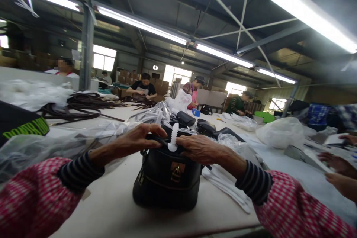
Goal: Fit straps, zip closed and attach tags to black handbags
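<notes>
A black handbag (167, 182) with a gold-coloured clasp on its front stands upright on the pale table in front of me. My left hand (136, 139) is closed on the bag's black handle (157, 139), thumb and fingers pinching it at the upper left. At the bag's top edge stands a white strip with scalloped edges (173, 137). My right hand (202, 148) grips this strip from the right, its fingertips behind or against it. The inside of the bag is mostly hidden behind both hands and the strip.
White scalloped strips (227, 186) lie right of the bag. Clear plastic wrapping (69, 148) covers the left side. Black bags (205, 128) lie behind, dark straps (80, 106) farther left. Another person's hands (341, 174) are at the right edge; several people work farther back.
</notes>
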`<action>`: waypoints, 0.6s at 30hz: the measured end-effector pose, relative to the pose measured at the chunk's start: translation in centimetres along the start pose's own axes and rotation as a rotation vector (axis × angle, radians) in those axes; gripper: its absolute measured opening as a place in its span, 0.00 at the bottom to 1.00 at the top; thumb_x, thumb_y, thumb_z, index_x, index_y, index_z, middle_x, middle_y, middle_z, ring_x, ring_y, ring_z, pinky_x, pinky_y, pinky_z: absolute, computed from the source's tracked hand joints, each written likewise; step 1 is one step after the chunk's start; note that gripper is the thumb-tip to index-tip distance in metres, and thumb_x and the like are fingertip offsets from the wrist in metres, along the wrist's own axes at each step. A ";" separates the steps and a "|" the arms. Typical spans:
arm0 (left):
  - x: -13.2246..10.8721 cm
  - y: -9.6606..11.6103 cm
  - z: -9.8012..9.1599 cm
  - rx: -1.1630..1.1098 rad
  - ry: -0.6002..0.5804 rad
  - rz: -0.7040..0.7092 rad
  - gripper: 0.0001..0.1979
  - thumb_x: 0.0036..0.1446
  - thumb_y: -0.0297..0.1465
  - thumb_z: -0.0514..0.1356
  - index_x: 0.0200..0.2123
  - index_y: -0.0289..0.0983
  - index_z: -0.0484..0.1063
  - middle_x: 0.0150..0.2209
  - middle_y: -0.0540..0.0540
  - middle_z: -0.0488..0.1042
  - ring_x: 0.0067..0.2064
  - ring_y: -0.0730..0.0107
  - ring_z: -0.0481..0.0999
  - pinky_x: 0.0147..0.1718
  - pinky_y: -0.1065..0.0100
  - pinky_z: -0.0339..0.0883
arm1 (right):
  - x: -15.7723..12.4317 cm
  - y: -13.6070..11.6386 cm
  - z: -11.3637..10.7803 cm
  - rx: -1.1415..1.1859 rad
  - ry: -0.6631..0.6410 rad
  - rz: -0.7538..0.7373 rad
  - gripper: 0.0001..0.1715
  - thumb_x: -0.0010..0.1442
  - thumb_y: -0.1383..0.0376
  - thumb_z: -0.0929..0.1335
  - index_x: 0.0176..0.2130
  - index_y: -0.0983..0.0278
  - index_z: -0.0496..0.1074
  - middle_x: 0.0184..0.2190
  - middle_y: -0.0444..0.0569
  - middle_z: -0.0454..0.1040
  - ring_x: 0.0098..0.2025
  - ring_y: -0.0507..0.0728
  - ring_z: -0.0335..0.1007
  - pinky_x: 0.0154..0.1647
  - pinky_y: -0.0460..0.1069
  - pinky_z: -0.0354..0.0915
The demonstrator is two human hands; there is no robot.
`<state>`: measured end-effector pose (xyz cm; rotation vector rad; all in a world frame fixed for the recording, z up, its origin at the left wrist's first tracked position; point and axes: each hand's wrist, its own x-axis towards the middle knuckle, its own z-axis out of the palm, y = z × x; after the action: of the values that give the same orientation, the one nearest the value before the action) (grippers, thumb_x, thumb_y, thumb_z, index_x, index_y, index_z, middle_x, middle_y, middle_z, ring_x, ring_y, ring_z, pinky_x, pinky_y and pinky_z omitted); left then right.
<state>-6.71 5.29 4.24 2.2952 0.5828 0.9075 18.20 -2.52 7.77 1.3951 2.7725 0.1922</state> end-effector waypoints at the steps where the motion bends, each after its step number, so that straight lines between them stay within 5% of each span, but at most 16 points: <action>1: -0.1 -0.4 0.0 -0.070 0.014 -0.040 0.15 0.53 0.35 0.67 0.45 0.41 0.80 0.42 0.44 0.79 0.44 0.58 0.76 0.40 0.66 0.67 | -0.1 -0.1 0.1 0.025 0.019 0.012 0.18 0.65 0.70 0.65 0.54 0.63 0.67 0.48 0.52 0.75 0.46 0.60 0.72 0.42 0.52 0.61; 4: -0.9 -1.5 0.3 -0.209 0.058 -0.117 0.13 0.56 0.37 0.65 0.41 0.37 0.79 0.35 0.46 0.76 0.36 0.66 0.73 0.31 0.70 0.61 | -0.1 -0.5 0.0 0.033 0.083 0.047 0.16 0.64 0.69 0.66 0.53 0.62 0.66 0.48 0.51 0.74 0.48 0.61 0.72 0.43 0.52 0.61; 9: -1.3 -1.5 0.4 -0.135 0.024 -0.092 0.09 0.56 0.35 0.65 0.37 0.36 0.79 0.30 0.49 0.73 0.33 0.70 0.68 0.30 0.72 0.59 | -0.2 -0.6 -1.3 0.023 0.134 0.054 0.17 0.61 0.67 0.71 0.50 0.62 0.69 0.48 0.50 0.71 0.51 0.60 0.68 0.48 0.52 0.62; 13: -0.9 -0.6 -0.1 -0.009 0.005 -0.085 0.09 0.56 0.34 0.64 0.37 0.36 0.79 0.30 0.50 0.72 0.34 0.71 0.68 0.30 0.73 0.58 | -1.9 0.5 -2.1 0.104 0.061 0.101 0.20 0.67 0.58 0.69 0.58 0.57 0.70 0.49 0.48 0.71 0.52 0.60 0.68 0.51 0.53 0.63; 18: -1.0 0.0 -0.6 0.074 -0.080 -0.055 0.15 0.62 0.43 0.61 0.40 0.38 0.79 0.32 0.50 0.73 0.35 0.69 0.69 0.31 0.71 0.60 | -4.5 0.5 -1.1 0.068 0.037 0.184 0.27 0.75 0.54 0.59 0.68 0.55 0.60 0.53 0.51 0.71 0.52 0.59 0.70 0.53 0.53 0.64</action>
<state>-7.78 4.96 4.09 2.3571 0.6512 0.7763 21.20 -5.97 8.78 1.6810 2.7011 0.1306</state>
